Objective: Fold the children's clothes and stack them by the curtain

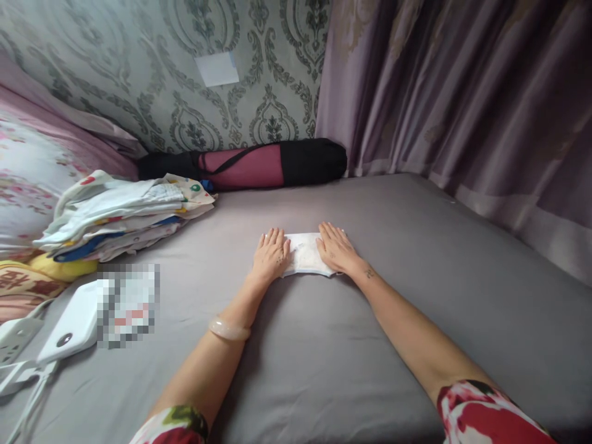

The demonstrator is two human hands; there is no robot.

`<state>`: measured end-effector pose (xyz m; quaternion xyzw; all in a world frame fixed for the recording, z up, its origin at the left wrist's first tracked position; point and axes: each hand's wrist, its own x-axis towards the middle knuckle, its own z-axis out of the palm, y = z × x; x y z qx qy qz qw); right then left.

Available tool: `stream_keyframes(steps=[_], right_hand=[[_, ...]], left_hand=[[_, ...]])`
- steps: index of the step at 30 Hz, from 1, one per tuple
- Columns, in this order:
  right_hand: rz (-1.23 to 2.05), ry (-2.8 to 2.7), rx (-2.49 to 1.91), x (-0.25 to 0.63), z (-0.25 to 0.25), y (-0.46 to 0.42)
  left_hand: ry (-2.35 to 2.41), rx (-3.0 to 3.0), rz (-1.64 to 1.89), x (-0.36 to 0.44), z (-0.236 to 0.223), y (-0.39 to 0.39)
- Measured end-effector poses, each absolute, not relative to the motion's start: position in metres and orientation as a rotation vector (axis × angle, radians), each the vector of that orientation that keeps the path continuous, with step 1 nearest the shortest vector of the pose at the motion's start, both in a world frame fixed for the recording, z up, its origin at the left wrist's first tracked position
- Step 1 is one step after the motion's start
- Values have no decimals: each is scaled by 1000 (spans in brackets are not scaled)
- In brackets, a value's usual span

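A small white rectangular piece (305,254), soft and flat like folded cloth or a pad, lies on the grey bed sheet (398,345). I cannot make out its exact kind. Flat on its left end rests my left hand (272,251), fingers stretched out and pointing away from me. My right hand (337,250) presses on the right end in the same way, its fingers spread. Both palms cover the ends of the white piece, so only its middle shows. A pale bangle (229,329) circles my left forearm.
Folded clothes (124,213) are piled at the left. A white power bank (76,320), a power strip (18,339) and cables lie nearer, beside a blurred-out item (129,306). Along the patterned wall stretches a black and maroon long bag (245,165). Purple curtains (444,92) hang at right.
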<state>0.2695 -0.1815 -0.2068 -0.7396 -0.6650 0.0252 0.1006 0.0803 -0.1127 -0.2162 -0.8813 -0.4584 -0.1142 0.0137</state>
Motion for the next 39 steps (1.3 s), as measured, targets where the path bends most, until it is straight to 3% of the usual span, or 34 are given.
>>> stream_keyframes(steps=[9,23,29,39], right_hand=[[145,-1918,-2303,292,-225,-180],[313,-1915,-2240,302,-214,-176],[214,-2020,-2174,298,-203,-181],[145,-2086,-2138,300,-230,-181]], left_hand=[[-1583,-2843,-163,73,-225,-103],[-1670,-2858,-487,69,-221,-101],[-1621,-2878,-484,68,-224,-102],[-1671,-2934,-365,68,-225,-98]])
